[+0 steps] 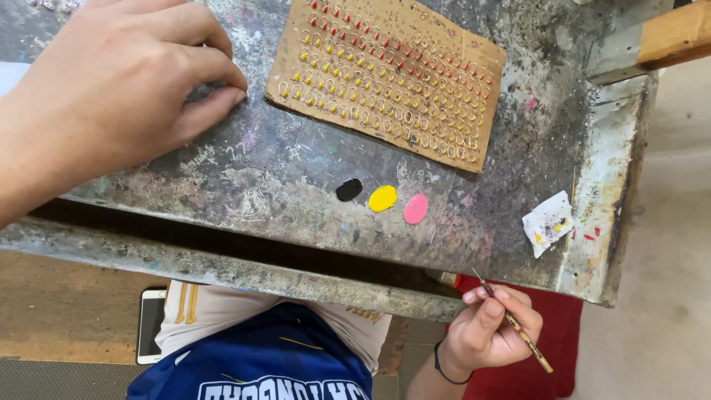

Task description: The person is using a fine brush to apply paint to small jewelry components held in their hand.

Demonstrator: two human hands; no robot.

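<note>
Holding a brush [516, 331] pinched in the right hand [489, 330], low right; left hand [111, 89] rests curled, empty, upper left; most hooks [385, 78] on the card [474, 52] look painted already.

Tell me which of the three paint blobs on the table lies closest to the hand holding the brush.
The pink blob. It is the rightmost of the three, beside the yellow blob, with the black blob farthest from the right hand and its brush.
</note>
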